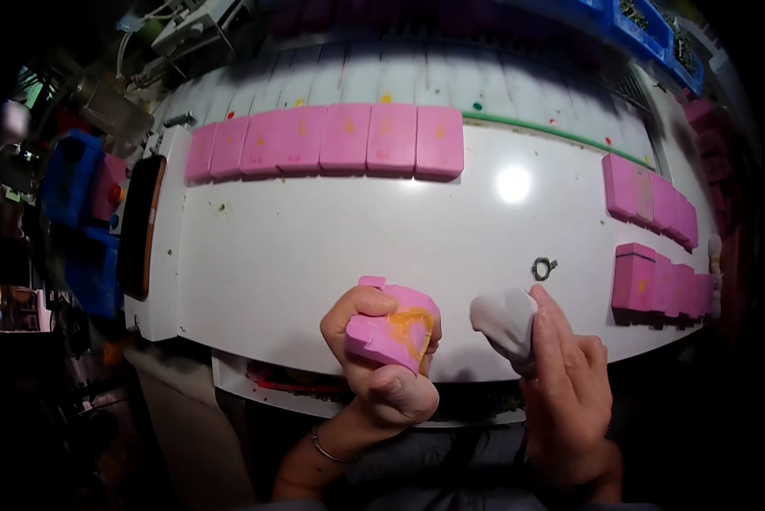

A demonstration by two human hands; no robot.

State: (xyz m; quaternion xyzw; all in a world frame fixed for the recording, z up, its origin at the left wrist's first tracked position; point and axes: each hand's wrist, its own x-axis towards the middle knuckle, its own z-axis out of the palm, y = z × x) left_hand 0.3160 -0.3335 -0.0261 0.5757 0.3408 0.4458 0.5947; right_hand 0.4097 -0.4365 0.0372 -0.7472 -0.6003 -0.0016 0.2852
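Observation:
In front of me my left hand [382, 362] is closed round a pink rubber mould [391, 328], which is bent open and bears yellow-orange stains around a recess. To its right, my right hand [570, 387] pinches a soft, rounded, whitish-grey pouch or cloth bundle [506, 324] between thumb and fingers. A gap separates the pouch from the mould. Just beyond the pouch, a small dark ring-shaped piece [543, 269] with a knob on one side lies on the white table [331, 230].
Pink blocks [346, 136] stand in a row at the back, with two more groups [650, 196] at the right. A phone [142, 226] lies along the left edge. Blue bins [71, 179] sit beyond it, and blue trays [646, 25] at the far right. A green strip [552, 132] edges the back.

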